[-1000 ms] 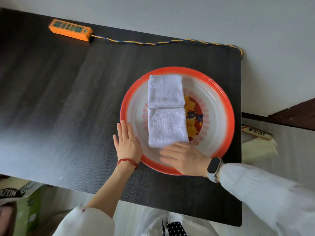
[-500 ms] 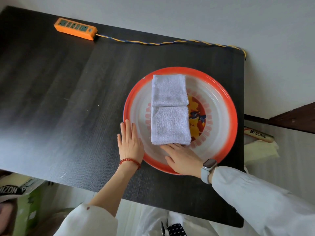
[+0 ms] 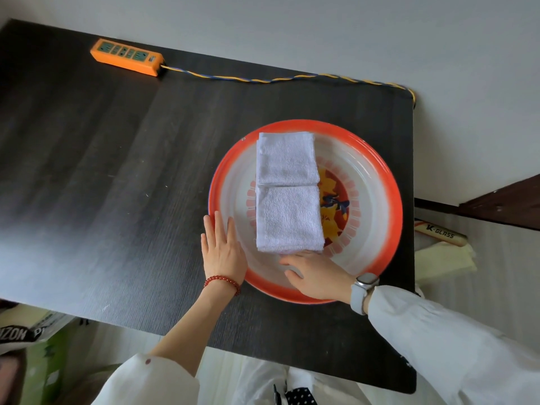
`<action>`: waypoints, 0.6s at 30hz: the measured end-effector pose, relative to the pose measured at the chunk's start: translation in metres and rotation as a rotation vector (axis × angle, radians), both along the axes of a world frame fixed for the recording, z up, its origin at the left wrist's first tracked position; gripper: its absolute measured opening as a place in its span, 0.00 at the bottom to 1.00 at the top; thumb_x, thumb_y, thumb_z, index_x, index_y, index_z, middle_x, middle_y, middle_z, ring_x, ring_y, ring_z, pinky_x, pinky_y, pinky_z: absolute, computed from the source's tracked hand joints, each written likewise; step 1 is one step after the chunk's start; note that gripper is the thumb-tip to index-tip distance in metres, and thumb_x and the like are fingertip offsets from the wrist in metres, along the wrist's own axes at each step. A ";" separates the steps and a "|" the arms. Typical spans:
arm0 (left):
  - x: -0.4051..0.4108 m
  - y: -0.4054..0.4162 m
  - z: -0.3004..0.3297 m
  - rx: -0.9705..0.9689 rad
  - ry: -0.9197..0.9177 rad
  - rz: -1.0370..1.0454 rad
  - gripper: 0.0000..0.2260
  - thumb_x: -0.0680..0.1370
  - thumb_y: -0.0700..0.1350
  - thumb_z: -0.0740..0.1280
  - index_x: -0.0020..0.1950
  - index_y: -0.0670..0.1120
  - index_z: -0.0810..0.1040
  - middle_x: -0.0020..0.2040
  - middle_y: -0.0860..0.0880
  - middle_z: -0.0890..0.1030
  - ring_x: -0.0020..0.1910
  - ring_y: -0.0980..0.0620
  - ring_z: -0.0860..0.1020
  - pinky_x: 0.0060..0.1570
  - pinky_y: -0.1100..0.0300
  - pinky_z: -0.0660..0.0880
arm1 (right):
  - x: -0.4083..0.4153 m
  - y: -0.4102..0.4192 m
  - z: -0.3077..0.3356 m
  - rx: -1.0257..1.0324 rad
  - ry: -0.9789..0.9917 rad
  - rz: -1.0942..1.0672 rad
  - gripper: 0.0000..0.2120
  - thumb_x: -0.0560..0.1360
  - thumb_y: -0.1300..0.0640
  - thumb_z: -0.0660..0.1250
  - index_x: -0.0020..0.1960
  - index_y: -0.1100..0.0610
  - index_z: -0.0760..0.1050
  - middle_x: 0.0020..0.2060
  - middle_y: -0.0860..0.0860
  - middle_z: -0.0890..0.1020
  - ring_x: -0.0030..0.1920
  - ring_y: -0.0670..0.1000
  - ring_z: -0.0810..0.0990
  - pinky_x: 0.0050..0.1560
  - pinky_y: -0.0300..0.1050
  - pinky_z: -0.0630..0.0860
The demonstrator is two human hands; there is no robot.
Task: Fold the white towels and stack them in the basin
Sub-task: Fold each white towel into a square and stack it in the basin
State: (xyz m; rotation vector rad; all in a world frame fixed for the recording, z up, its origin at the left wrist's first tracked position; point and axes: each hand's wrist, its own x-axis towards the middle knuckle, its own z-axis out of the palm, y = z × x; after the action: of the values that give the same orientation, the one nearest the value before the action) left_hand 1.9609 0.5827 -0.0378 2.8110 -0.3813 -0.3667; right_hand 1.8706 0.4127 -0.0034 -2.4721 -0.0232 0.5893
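A round enamel basin with an orange-red rim stands on the dark table's right half. Inside it lie two folded white towels end to end: the far towel and the near towel, left of the painted centre. My left hand lies flat, fingers together, on the table against the basin's left rim. My right hand rests inside the basin's near wall, fingers spread, fingertips just at the near towel's front edge, holding nothing.
An orange power strip sits at the table's far left, its twisted cord running along the far edge. The dark table ends just right of the basin. A tube and pale cloth lie below, to the right.
My right hand has slid back off the near towel toward the basin's near rim. My left hand has stayed beside the rim. The camera view has shifted slightly.
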 end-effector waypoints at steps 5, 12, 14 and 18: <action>0.001 0.000 0.001 0.048 0.003 -0.031 0.25 0.79 0.38 0.53 0.75 0.45 0.51 0.76 0.44 0.43 0.74 0.42 0.37 0.73 0.48 0.46 | 0.007 0.009 0.001 0.024 -0.023 -0.042 0.20 0.79 0.54 0.54 0.70 0.47 0.63 0.58 0.49 0.78 0.44 0.47 0.79 0.45 0.44 0.78; 0.001 0.000 -0.001 0.093 0.015 -0.043 0.25 0.79 0.39 0.54 0.75 0.46 0.52 0.77 0.45 0.44 0.74 0.41 0.37 0.73 0.46 0.44 | 0.009 0.006 0.002 0.015 -0.053 -0.109 0.17 0.79 0.54 0.56 0.67 0.49 0.67 0.58 0.46 0.78 0.42 0.41 0.76 0.36 0.35 0.73; 0.002 0.000 0.000 0.067 -0.019 -0.031 0.24 0.79 0.40 0.54 0.75 0.45 0.54 0.77 0.44 0.47 0.74 0.42 0.40 0.72 0.46 0.41 | 0.009 0.006 0.005 0.000 -0.065 -0.099 0.14 0.78 0.52 0.57 0.62 0.51 0.71 0.53 0.45 0.79 0.40 0.42 0.76 0.35 0.34 0.69; 0.001 -0.006 0.008 -0.323 -0.079 0.011 0.19 0.78 0.36 0.57 0.70 0.40 0.66 0.73 0.41 0.61 0.74 0.43 0.56 0.71 0.52 0.52 | 0.008 -0.003 0.019 0.130 -0.238 -0.292 0.15 0.78 0.53 0.59 0.36 0.59 0.75 0.25 0.49 0.74 0.25 0.46 0.71 0.27 0.42 0.65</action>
State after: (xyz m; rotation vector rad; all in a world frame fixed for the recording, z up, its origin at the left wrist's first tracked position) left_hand 1.9618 0.5769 -0.0297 2.5146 -0.4017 -0.1731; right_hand 1.8790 0.4098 0.0151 -2.3468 0.1967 0.1634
